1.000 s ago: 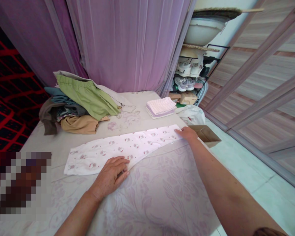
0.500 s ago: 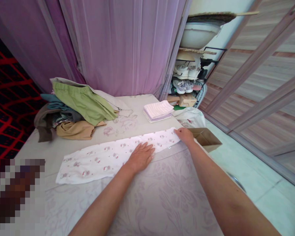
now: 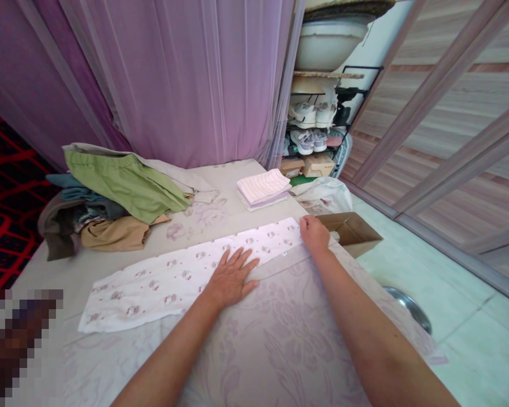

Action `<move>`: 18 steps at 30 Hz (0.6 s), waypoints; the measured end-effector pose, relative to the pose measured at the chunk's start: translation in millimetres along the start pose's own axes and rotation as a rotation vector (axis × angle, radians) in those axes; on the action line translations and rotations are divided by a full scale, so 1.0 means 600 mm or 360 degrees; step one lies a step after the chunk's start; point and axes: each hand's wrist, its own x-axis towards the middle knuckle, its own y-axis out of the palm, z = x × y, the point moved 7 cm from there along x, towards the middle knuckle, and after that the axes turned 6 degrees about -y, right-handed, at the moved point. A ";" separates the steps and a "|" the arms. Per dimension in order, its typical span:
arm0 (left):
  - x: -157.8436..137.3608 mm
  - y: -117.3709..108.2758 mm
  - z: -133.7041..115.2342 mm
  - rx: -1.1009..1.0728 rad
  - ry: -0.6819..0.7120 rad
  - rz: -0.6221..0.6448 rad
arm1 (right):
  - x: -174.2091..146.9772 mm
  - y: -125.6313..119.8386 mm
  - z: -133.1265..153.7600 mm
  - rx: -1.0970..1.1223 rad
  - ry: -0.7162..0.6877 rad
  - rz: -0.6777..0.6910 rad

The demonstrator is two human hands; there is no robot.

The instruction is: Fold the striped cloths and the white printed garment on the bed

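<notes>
White pajama pants [image 3: 152,282] with a small cartoon-cat print lie folded lengthwise in a long flat strip across the bed. My left hand [image 3: 233,277] rests palm down on the near edge of their middle, fingers spread. At the narrow right end, my right hand [image 3: 315,233] is closed with its fingers curled at the hem; the fingertips are partly hidden. Beyond the strip sits a small stack of folded clothes [image 3: 263,189], a pink striped piece on top.
A loose heap of clothes, with green trousers [image 3: 127,181] uppermost, lies at the back left. Past the bed's right edge are an open cardboard box [image 3: 356,232], a white plastic bag [image 3: 326,195], a metal bowl [image 3: 411,311] and a shoe rack. Purple curtains [image 3: 173,85] hang behind.
My left hand's fingers have spread wider on the cloth. My right hand has curled more tightly at the narrow end. The whole view has shifted slightly; the pants stay flat.
</notes>
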 end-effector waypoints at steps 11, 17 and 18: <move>0.001 0.001 0.003 0.0039 0.0024 -0.0072 | -0.093 0.075 0.139 -0.0018 -0.1081 0.0489; 0.000 0.003 0.004 0.0040 0.0003 -0.0063 | -0.063 0.064 0.128 -0.0023 -0.0974 0.0634; 0.000 0.002 0.004 0.0038 0.0002 -0.0070 | -0.060 0.065 0.126 0.0002 -0.0957 0.0661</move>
